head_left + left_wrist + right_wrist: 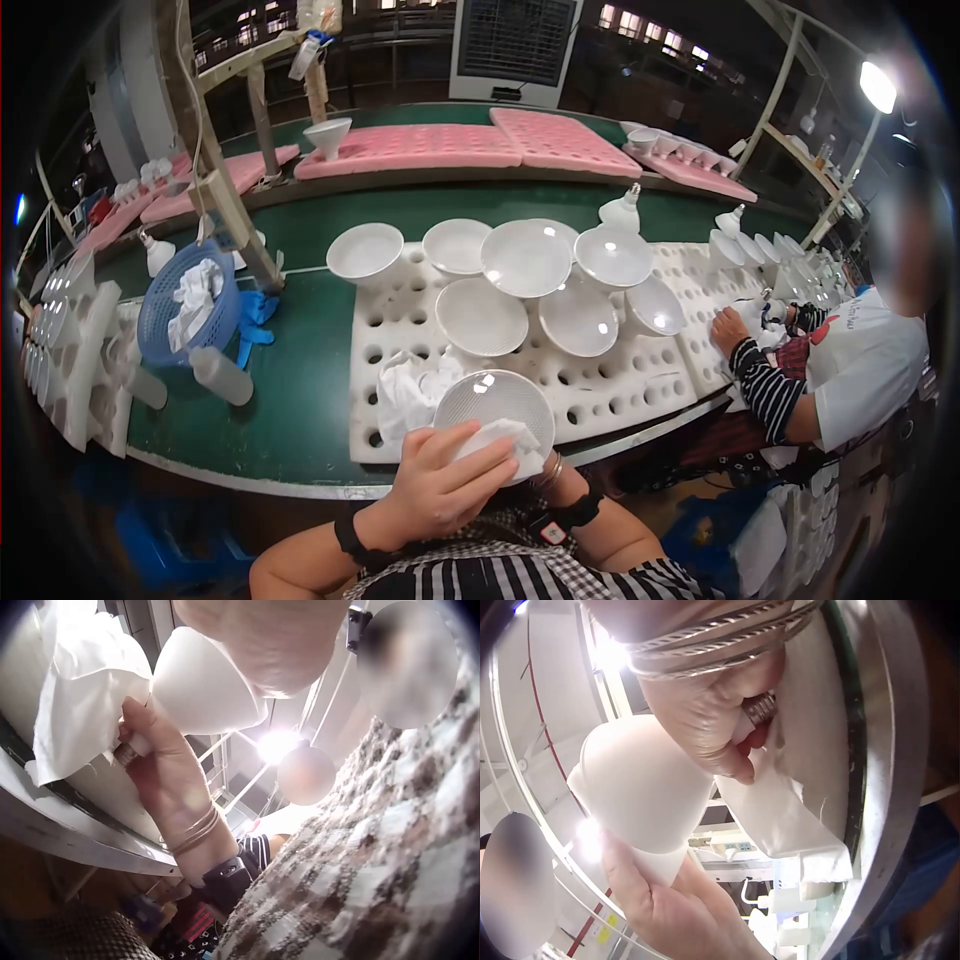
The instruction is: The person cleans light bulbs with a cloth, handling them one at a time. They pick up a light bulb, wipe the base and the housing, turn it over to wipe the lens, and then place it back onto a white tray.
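Observation:
A white reflector bulb [495,390] with a wide, finely textured face is held over the front edge of the foam board, face up. My left hand [445,480] holds a folded white cloth [505,445] against the near part of that face; its fingers lie across the cloth. In the right wrist view, the left thumb rests on the outside of the bulb near its rim. My right hand [712,712] grips the bulb's narrow neck from below, beside the metal screw base [759,709]. Most of this hand is hidden behind the bulb in the head view.
Several similar bulbs [525,258] stand in the white holed foam board [640,375]. A crumpled white cloth [410,385] lies on its near left. Further left are a blue basket [160,320] and a white bottle [222,375]. Another person [865,350] works at the right.

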A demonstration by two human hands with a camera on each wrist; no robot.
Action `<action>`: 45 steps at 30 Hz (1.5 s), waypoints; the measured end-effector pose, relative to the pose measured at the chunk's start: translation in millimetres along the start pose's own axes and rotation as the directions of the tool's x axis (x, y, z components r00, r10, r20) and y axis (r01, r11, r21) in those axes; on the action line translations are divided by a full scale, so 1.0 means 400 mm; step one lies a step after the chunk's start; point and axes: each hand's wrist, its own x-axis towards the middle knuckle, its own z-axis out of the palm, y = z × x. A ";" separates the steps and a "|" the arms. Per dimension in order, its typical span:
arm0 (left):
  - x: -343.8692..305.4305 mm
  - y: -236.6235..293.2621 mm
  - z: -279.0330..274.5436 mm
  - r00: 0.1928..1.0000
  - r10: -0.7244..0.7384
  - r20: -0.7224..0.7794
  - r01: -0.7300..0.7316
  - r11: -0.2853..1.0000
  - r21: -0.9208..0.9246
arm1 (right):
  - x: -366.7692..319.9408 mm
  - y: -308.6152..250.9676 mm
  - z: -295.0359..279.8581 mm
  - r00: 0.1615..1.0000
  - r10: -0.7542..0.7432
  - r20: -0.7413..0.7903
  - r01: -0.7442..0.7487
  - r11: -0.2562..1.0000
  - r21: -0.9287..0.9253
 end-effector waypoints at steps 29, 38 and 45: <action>0.030 -0.058 0.008 0.992 -0.123 0.025 0.124 0.992 -0.038 | 0.012 -0.109 0.052 0.961 -0.241 0.133 0.184 0.204 -0.961; 0.050 -0.045 0.018 0.995 -0.100 -0.028 0.098 0.994 -0.049 | 0.008 -0.125 0.077 0.902 -0.351 0.250 0.330 0.189 -0.925; 0.050 -0.052 0.031 0.999 -0.041 -0.006 0.041 0.999 -0.013 | 0.039 -0.072 -0.031 0.960 -0.131 0.246 0.276 0.324 -0.905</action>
